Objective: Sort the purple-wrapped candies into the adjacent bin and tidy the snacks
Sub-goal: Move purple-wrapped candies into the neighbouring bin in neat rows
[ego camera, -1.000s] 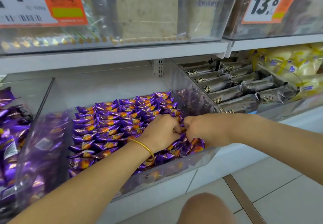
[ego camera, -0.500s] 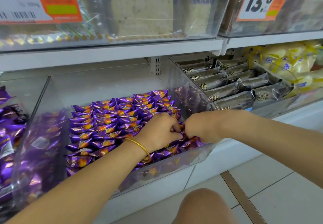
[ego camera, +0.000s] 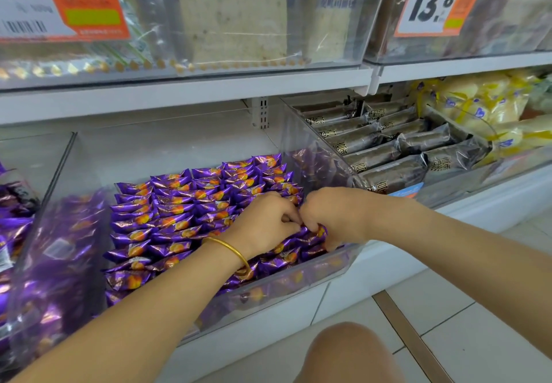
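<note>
Left hand (ego camera: pixel 265 223) and right hand (ego camera: pixel 333 218) met, curled fingers pinching purple-wrapped candies (ego camera: pixel 191 218) lying crosswise at the bin's (ego camera: pixel 283 288) front-right corner; both equally near.

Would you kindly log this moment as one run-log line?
step: tidying | left hand: pinches purple-wrapped candies | right hand: grips candies beside it | place: front-right corner of clear bin | rows behind: neat

Foil, clear plastic, polished metal.
Purple candies (ego camera: pixel 179 212) in glossy, crinkled foil wrap; bin (ego camera: pixel 298 281) clear smooth plastic, reflective; dark snack packs (ego camera: pixel 388 155) shiny film; bracelet (ego camera: pixel 230 248) polished gold-coloured metal, probably; shelf (ego camera: pixel 179 99) matt white; floor tiles (ego camera: pixel 478 338) smooth, faint sheen.
</note>
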`<state>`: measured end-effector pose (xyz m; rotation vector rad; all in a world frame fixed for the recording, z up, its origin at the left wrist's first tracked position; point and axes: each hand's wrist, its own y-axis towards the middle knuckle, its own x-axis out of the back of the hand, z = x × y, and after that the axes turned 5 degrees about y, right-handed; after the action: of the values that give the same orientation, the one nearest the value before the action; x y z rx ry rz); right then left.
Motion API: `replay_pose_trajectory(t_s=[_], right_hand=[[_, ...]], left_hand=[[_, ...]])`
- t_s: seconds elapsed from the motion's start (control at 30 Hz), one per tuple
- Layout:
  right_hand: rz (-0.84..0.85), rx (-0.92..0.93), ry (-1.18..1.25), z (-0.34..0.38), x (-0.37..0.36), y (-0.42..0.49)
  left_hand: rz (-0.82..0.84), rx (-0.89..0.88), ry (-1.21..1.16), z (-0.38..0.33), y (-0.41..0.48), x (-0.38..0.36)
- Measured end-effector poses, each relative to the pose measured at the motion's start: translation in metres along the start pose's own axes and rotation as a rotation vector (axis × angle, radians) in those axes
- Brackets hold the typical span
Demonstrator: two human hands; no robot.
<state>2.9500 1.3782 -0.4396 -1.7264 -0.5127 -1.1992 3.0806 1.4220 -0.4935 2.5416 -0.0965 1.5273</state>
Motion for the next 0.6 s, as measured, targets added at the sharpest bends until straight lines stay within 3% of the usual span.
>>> replay_pose_trajectory(t_s=[0.17, 0.27, 0.47, 0.6], right_hand=[[-0.017, -0.072, -0.022, 0.003, -0.011, 0.008], [-0.028, -0.083, 0.012, 0.004, -0.004, 0.005], [-0.463, -0.102, 0.487, 0.023, 0.030, -0.012], [-0.620, 0.103, 0.731, 0.098, 0.051, 0.001]], left_hand=[[-0.145, 0.172, -0.127, 0.007, -0.004, 0.025], [-0.150, 0.206, -0.177, 0.011, -0.016, 0.044], [-0.265, 0.228, -0.269, 0.016, -0.074, 0.088], [-0.440, 0.247, -0.299, 0.028, -0.139, 0.121]])
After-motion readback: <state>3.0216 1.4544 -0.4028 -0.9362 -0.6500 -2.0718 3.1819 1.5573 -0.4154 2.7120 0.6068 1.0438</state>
